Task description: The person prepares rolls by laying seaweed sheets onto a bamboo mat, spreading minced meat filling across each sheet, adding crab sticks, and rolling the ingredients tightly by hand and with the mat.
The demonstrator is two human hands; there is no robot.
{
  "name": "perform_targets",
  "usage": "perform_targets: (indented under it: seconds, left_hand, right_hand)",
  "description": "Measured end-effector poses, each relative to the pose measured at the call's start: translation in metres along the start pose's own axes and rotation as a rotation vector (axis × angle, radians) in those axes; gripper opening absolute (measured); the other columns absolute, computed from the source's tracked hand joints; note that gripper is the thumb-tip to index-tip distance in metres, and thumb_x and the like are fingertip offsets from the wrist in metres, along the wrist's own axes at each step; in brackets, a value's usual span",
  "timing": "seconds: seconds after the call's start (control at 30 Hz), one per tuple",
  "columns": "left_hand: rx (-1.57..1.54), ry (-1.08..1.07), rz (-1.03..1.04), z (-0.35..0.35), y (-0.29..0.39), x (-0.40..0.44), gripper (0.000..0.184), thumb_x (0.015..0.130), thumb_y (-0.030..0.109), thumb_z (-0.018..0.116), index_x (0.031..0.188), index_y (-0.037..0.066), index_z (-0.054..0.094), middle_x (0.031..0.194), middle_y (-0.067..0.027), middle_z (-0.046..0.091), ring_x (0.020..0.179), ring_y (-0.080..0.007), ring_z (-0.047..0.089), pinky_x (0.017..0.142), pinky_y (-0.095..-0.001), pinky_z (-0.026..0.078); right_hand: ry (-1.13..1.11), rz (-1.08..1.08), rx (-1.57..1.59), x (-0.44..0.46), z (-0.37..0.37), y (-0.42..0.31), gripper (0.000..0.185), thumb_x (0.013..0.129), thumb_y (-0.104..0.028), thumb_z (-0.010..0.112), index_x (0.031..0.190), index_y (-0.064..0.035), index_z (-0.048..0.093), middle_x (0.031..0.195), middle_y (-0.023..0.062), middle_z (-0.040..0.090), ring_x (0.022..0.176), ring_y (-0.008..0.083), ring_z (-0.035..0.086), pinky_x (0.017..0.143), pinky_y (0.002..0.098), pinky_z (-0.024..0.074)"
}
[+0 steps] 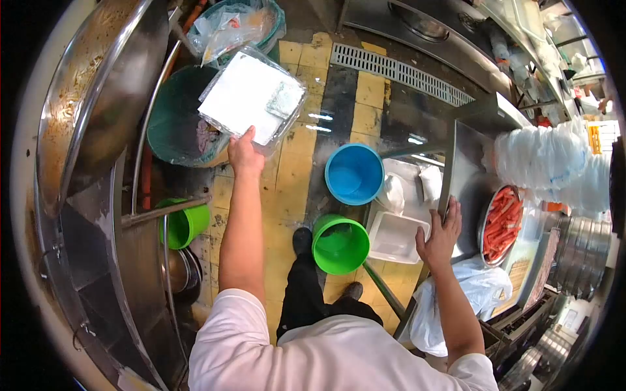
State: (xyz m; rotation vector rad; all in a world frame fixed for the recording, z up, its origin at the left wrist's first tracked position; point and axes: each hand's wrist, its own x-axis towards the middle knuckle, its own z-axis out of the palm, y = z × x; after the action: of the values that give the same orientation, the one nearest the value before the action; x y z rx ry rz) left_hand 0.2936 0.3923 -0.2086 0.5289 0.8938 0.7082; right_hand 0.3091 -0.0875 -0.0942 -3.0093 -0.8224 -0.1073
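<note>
My left hand (246,153) is stretched forward, its fingers closed on the near edge of a flat, square white package (238,94) in clear plastic. A small greyish-green patch shows on the package's right side. It is held over the right rim of a large dark green bin (171,120), which has some dark purplish waste inside. My right hand (442,236) lies with fingers apart on the edge of a steel counter (466,169). Beyond it on the counter stands a round metal bowl of orange-red sticks (502,225).
A blue bucket (354,174) and a green bucket (340,245) stand near my feet, beside a white tray (394,238). Another green bucket (189,223) is at left. Bundled plastic bags (541,159) hang at right. A floor grate (398,72) crosses the tiles ahead.
</note>
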Motion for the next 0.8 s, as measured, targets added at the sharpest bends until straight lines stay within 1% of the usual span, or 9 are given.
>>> perform_targets:
  seconds: [0.23, 0.37, 0.4, 0.47, 0.5, 0.53, 0.6, 0.7, 0.8]
  left_hand:
    - [-0.105, -0.152, 0.062, 0.06, 0.026, 0.108, 0.054, 0.094, -0.003, 0.062, 0.145, 0.0, 0.045, 0.142, -0.0161, 0.053, 0.125, -0.0363, 0.056, 0.103, -0.0548, 0.048]
    - [-0.167, -0.011, -0.146, 0.125, 0.066, 0.209, 0.067, 0.096, 0.033, 0.072, 0.146, 0.0, 0.043, 0.145, -0.0251, 0.048, 0.131, -0.0415, 0.05, 0.114, -0.055, 0.038]
    - [-0.168, -0.014, -0.143, 0.129, 0.064, 0.21, 0.067, 0.096, 0.033, 0.072, 0.146, 0.0, 0.043, 0.145, -0.0251, 0.048, 0.131, -0.0415, 0.05, 0.114, -0.055, 0.038]
    - [0.124, -0.035, -0.088, 0.133, 0.051, 0.204, 0.077, 0.093, 0.043, 0.074, 0.146, -0.003, 0.042, 0.144, -0.03, 0.047, 0.13, -0.0412, 0.05, 0.113, -0.0508, 0.041]
    - [0.273, -0.214, -0.116, 0.118, 0.035, 0.201, 0.056, 0.096, 0.036, 0.072, 0.132, -0.002, 0.053, 0.127, -0.0264, 0.06, 0.114, -0.0343, 0.063, 0.098, -0.0441, 0.054]
    - [0.262, -0.646, -0.145, 0.086, 0.008, 0.212, 0.029, 0.099, 0.029, 0.068, 0.11, 0.003, 0.063, 0.101, -0.0171, 0.071, 0.087, -0.0259, 0.07, 0.077, -0.0381, 0.06]
    - [0.316, -0.524, -0.187, 0.072, -0.034, 0.107, 0.01, 0.095, 0.015, 0.069, 0.092, 0.008, 0.062, 0.074, -0.0054, 0.066, 0.056, -0.0156, 0.058, 0.053, -0.0307, 0.051]
    - [0.684, -0.5, -0.376, -0.013, -0.103, 0.035, 0.026, 0.097, 0.025, 0.069, 0.079, 0.012, 0.057, 0.065, 0.0006, 0.058, 0.048, -0.0081, 0.047, 0.038, -0.0242, 0.034]
    - [0.875, -0.433, -0.597, -0.057, -0.114, -0.048, 0.023, 0.097, 0.026, 0.07, 0.081, 0.011, 0.06, 0.064, 0.001, 0.055, 0.046, -0.0079, 0.042, 0.038, -0.0257, 0.031]
  right_hand:
    - [-0.075, 0.042, -0.032, 0.005, -0.004, -0.006, 0.056, 0.08, -0.03, 0.067, 0.126, 0.0006, 0.061, 0.16, 0.0339, 0.025, 0.149, 0.0532, 0.021, 0.117, 0.0625, 0.0204]
    - [-0.072, 0.033, -0.058, 0.006, -0.003, -0.004, 0.057, 0.08, -0.032, 0.068, 0.126, 0.0003, 0.062, 0.16, 0.0343, 0.024, 0.149, 0.0531, 0.02, 0.117, 0.0622, 0.02]
    - [-0.068, 0.032, -0.057, 0.008, -0.002, -0.004, 0.057, 0.08, -0.032, 0.068, 0.126, 0.0003, 0.062, 0.16, 0.0343, 0.024, 0.149, 0.0531, 0.02, 0.117, 0.0622, 0.02]
    - [-0.06, 0.022, -0.047, 0.005, -0.004, -0.005, 0.058, 0.079, -0.033, 0.069, 0.126, 0.0005, 0.062, 0.16, 0.0345, 0.024, 0.149, 0.0531, 0.021, 0.117, 0.062, 0.0204]
    - [-0.055, 0.028, -0.043, 0.004, -0.005, -0.005, 0.058, 0.079, -0.033, 0.069, 0.126, 0.0005, 0.062, 0.16, 0.0345, 0.024, 0.149, 0.0531, 0.021, 0.117, 0.062, 0.0204]
    - [-0.054, 0.024, -0.033, 0.006, -0.005, -0.004, 0.058, 0.079, -0.033, 0.069, 0.126, 0.0005, 0.062, 0.16, 0.0344, 0.024, 0.149, 0.0531, 0.021, 0.117, 0.0618, 0.0205]
    - [-0.062, 0.034, -0.023, 0.004, -0.006, -0.004, 0.058, 0.079, -0.034, 0.069, 0.125, 0.0005, 0.062, 0.16, 0.0344, 0.024, 0.149, 0.053, 0.021, 0.117, 0.0617, 0.0207]
    - [-0.069, 0.044, -0.012, 0.002, -0.005, -0.004, 0.058, 0.078, -0.034, 0.07, 0.125, -0.0006, 0.063, 0.16, 0.0339, 0.025, 0.149, 0.0529, 0.021, 0.117, 0.0617, 0.021]
    - [-0.019, 0.006, 0.027, 0.002, -0.005, -0.002, 0.058, 0.077, -0.037, 0.071, 0.124, -0.0034, 0.064, 0.16, 0.0331, 0.025, 0.149, 0.052, 0.021, 0.116, 0.0626, 0.021]
